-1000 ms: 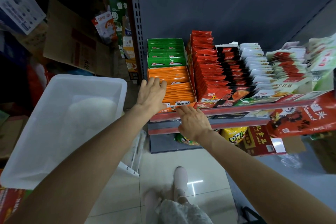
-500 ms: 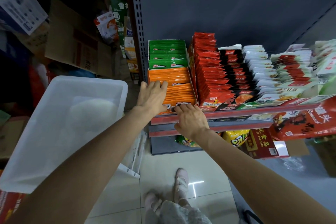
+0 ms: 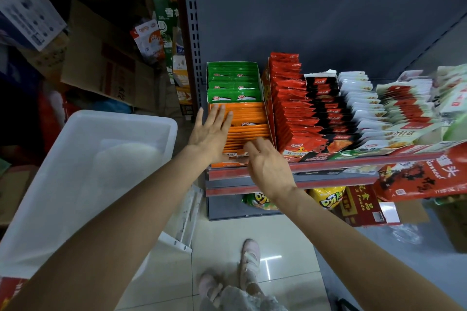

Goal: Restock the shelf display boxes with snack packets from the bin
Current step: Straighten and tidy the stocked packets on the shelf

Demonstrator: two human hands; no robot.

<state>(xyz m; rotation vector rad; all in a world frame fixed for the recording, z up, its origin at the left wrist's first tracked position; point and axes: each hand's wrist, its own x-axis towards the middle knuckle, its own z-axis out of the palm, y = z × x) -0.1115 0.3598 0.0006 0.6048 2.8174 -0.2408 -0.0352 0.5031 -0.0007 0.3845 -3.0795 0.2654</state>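
1. Snack packets, the orange ones (image 3: 249, 118), stand on edge in a tight row in the front half of a display box (image 3: 272, 131) at the left end of the shelf (image 3: 353, 162); green packets (image 3: 233, 82) fill the back half of the same box.
2. Left hand (image 3: 211, 131) lies flat on the orange row with fingers straight and spread, pressing the tops and gripping nothing.
3. Right hand (image 3: 267, 164) hovers at the front of the box with fingers loosely bent toward the packets; it seems to hold nothing, though the fingertips are partly hidden.
4. White bin (image 3: 141, 118) sits just left of the shelf, apart from the box; no packets can be made out inside it, though its bottom looks hazy.
5. Judging by their look, the packets are light, thin foil pouches: soft, easily creased and fairly slick, so a loose stack would likely slide apart.
6. Best hold is probably a pinch across the flat faces of a small bundle near the top seams, thumb on one side and fingers on the other, so that they stay squared.
7. Pressing down hard could crush the contents; a light flat palm on the tops should be enough to level the row.
8. Red packets (image 3: 290, 98) in the next box lean close against this one, so there is little room for fingers on that side.
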